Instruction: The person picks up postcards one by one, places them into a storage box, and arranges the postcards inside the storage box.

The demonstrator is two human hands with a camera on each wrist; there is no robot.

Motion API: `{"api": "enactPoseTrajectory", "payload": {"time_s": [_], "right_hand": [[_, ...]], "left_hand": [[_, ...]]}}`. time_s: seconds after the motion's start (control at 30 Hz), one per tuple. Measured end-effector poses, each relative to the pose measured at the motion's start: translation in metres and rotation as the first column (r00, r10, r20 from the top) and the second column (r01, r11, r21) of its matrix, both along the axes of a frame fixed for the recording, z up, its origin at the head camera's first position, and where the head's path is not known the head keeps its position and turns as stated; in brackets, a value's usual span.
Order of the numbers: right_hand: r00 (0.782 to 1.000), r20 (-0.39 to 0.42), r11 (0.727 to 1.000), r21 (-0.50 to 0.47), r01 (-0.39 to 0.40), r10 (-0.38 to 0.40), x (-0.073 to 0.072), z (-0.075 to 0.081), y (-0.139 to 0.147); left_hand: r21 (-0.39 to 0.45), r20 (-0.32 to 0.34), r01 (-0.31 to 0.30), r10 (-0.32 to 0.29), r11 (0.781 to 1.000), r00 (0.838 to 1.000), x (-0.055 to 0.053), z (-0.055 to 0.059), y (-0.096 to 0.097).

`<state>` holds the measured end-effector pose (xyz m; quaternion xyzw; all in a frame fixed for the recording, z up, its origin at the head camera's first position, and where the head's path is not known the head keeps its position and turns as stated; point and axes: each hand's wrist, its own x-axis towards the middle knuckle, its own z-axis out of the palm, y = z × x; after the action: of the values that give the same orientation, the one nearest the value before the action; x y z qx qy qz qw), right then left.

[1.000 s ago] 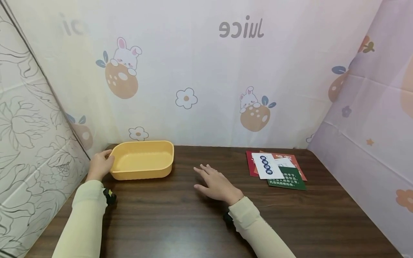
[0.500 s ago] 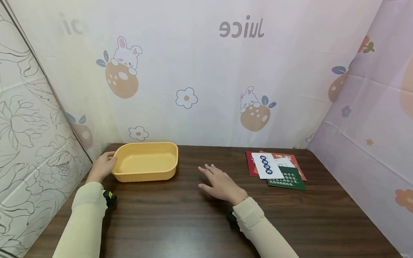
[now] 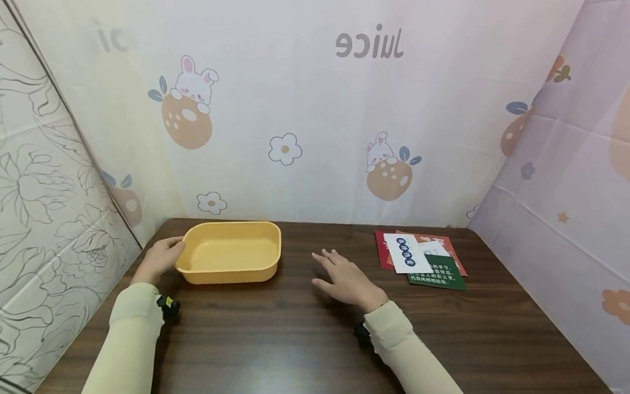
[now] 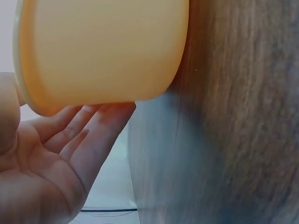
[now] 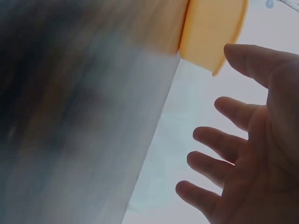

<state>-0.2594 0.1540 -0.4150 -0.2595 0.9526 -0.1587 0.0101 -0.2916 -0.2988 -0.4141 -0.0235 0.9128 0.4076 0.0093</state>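
A yellow plastic bin [image 3: 231,278], oblong with rounded corners, stands on the table at the back left with nothing in it. My left hand [image 3: 159,257] holds its left end. In the left wrist view, the fingers [image 4: 103,128] lie against the outer wall of the bin [image 4: 107,51], and the thumb is at the rim. To the right of the bin, apart from it, my right hand [image 3: 346,280] is held over the table with fingers spread and nothing in it. The right wrist view shows its fingers [image 5: 217,142] spread, with the bin [image 5: 210,35] beyond.
Several overlapping cards lie at the back right: a white card [image 3: 407,254] on top, a green card [image 3: 440,276], a red card [image 3: 383,249] and an orange card [image 3: 450,246]. A printed curtain [image 3: 320,109] hangs along the back edge of the dark wooden table [image 3: 275,339].
The bin has slid to the right and slightly nearer, with my left hand moving along at its left end. My right hand has shifted to the right. The cards have stayed put.
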Motion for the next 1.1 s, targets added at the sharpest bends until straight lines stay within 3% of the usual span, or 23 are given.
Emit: {"api": "enactPoseTrajectory", "payload": {"time_s": [0.43, 0.77, 1.1], "right_hand": [[1.000, 0.006, 1.000, -0.006, 0.020, -0.020, 0.000, -0.005, 0.028], [0.997, 0.024, 0.997, -0.016, 0.080, -0.080, -0.001, -0.006, 0.045], [0.997, 0.044, 0.996, -0.052, 0.069, -0.067, 0.003, -0.001, 0.061]], "left_hand": [[0.151, 0.089, 0.052, -0.066, 0.987, 0.994, 0.009, 0.000, 0.013], [0.240, 0.058, 0.144, -0.163, 0.960, 0.985, 0.014, -0.003, 0.029], [0.288, 0.067, 0.196, -0.224, 0.937, 0.972, 0.023, -0.004, 0.050]]}}
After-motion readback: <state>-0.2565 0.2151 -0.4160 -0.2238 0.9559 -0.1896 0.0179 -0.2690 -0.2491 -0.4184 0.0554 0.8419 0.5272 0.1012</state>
